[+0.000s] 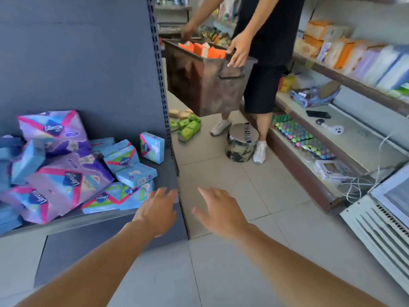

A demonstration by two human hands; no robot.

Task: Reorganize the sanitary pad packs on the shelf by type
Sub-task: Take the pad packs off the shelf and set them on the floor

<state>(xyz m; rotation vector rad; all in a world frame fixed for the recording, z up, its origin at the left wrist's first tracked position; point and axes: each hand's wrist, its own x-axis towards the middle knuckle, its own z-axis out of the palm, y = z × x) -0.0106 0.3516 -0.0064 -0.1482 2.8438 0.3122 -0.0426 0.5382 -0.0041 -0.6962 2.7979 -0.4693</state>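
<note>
Here, on the dark grey metal shelf (155, 167), the sanitary pad packs lie in a loose heap: large purple and pink plastic packs (68, 176) piled toward the shelf's left part, and small light blue packs (135, 173) mixed in among them and spilling toward its right edge. One small blue pack (152, 147) stands upright near the shelf's right end, apart from the heap. The left hand (155, 213) reaches out over the shelf's front right corner with its fingers spread and straight, holding nothing, just beside the nearest blue packs. The right hand (219, 213) hangs past the shelf's right end over the pale tiled floor (221, 262), its fingers likewise spread and empty. Beyond the shelf's upright edge, another person in black clothes (265, 41) holds a brown rusty metal box (199, 85) with orange packs (203, 49) in it. Green packs (188, 127) lie on the floor behind the shelf.
</note>
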